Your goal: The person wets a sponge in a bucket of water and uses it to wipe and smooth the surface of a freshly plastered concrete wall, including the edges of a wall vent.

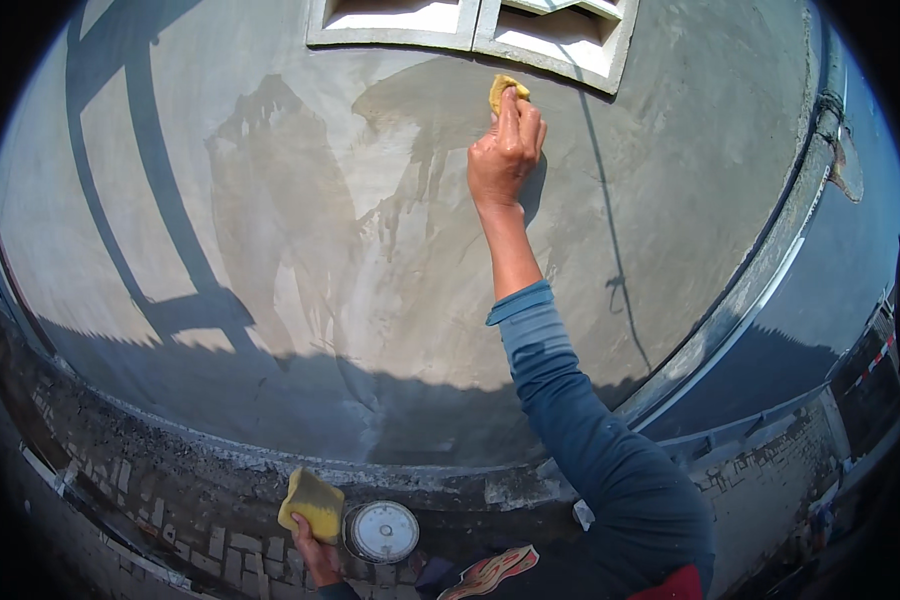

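Observation:
My right hand (504, 150) is raised high on a grey plastered wall (690, 180), its arm stretched out in a blue sleeve. Pinched in its fingers is a small yellow sponge (508, 90), pressed to the wall just below a pale vent frame (560, 62). Dark wet patches (280, 160) with drips running down spread to the left of this hand. Low down, my left hand (316, 552) grips a larger yellow sponge (313, 502) by its lower edge; one face of it is greyish. This sponge is away from the wall.
Beside the left hand is a round bucket (383, 531) with a pale top and wire handle. Brick paving (220, 555) runs along the wall's foot. A pipe (828, 110) follows the right-hand corner. A thin cord or its shadow (610, 210) crosses the wall; ladder-like shadows fall at left.

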`<state>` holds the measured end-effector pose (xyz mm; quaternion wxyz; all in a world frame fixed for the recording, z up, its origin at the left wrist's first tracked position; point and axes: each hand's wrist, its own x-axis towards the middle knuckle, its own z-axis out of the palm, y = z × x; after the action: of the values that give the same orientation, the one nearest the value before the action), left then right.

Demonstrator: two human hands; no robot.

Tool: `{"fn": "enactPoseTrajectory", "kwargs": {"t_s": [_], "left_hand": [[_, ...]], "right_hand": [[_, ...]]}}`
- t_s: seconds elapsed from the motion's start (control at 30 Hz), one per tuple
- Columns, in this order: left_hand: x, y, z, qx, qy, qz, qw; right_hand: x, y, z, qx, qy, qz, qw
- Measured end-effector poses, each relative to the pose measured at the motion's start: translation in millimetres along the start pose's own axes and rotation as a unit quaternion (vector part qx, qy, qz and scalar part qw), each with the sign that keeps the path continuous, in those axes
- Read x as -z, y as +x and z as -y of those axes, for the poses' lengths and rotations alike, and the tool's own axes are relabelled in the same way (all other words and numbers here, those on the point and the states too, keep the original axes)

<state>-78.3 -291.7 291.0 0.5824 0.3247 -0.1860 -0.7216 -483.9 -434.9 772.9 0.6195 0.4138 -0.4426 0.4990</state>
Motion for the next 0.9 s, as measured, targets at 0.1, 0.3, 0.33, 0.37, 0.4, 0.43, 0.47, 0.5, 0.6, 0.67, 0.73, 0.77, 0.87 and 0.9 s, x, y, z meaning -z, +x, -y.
{"fn": "enactPoseTrajectory", "kwargs": {"t_s": [0.1, 0.3, 0.33, 0.37, 0.4, 0.43, 0.47, 0.5, 0.6, 0.67, 0.73, 0.77, 0.87, 0.9], "left_hand": [[-61.4, 15.1, -20.2, -0.037, 0.019, 0.06, 0.997], [-26.5, -4.5, -11.6, -0.045, 0.025, 0.009, 0.999], [-12.7, -17.2, -10.7, -0.04, 0.025, 0.0, 0.999], [3.2, -34.1, -10.9, -0.041, 0.025, -0.017, 0.999], [17.3, -43.5, -4.9, -0.039, 0.022, -0.015, 0.999], [36.2, -51.8, -3.9, -0.049, 0.028, -0.03, 0.998], [45.3, -54.9, -3.1, -0.059, 0.036, -0.047, 0.996], [42.2, -52.5, -6.0, -0.061, 0.036, -0.052, 0.996], [0.1, -24.9, -13.4, -0.087, 0.051, -0.065, 0.993], [-77.6, -5.2, -28.2, -0.157, 0.075, -0.02, 0.985], [-152.6, 17.5, -41.9, -0.226, 0.108, 0.017, 0.968], [-190.8, 21.7, -49.2, -0.246, 0.113, 0.017, 0.962], [-328.2, 32.8, -45.4, -0.51, 0.298, 0.121, 0.798], [-379.3, 27.9, -43.7, -0.561, 0.319, 0.175, 0.744]], "right_hand": [[-21.3, -36.5, 66.1, 0.196, 0.169, 0.217, 0.941], [37.0, 10.3, -65.5, 0.15, 0.07, 0.158, 0.973], [63.7, 19.6, -102.8, 0.132, 0.019, 0.131, 0.982], [86.5, 22.6, -134.6, 0.071, -0.038, 0.105, 0.991], [114.8, 31.8, -171.8, 0.029, -0.088, 0.09, 0.992], [130.0, 29.4, -201.8, -0.022, -0.11, 0.042, 0.993], [128.0, 22.5, -205.1, -0.025, -0.103, 0.043, 0.993], [129.0, 17.4, -204.8, -0.068, -0.115, 0.007, 0.991], [107.0, -12.8, -146.7, -0.043, -0.051, 0.001, 0.998], [94.2, -75.2, -78.5, 0.085, 0.087, 0.194, 0.973], [99.5, -138.5, -46.8, 0.166, 0.223, 0.329, 0.902], [111.6, -160.8, -42.6, 0.133, 0.262, 0.384, 0.875], [161.7, -201.2, -65.7, -0.011, 0.308, 0.424, 0.851], [183.6, -205.6, -82.7, -0.066, 0.314, 0.414, 0.852]]}}
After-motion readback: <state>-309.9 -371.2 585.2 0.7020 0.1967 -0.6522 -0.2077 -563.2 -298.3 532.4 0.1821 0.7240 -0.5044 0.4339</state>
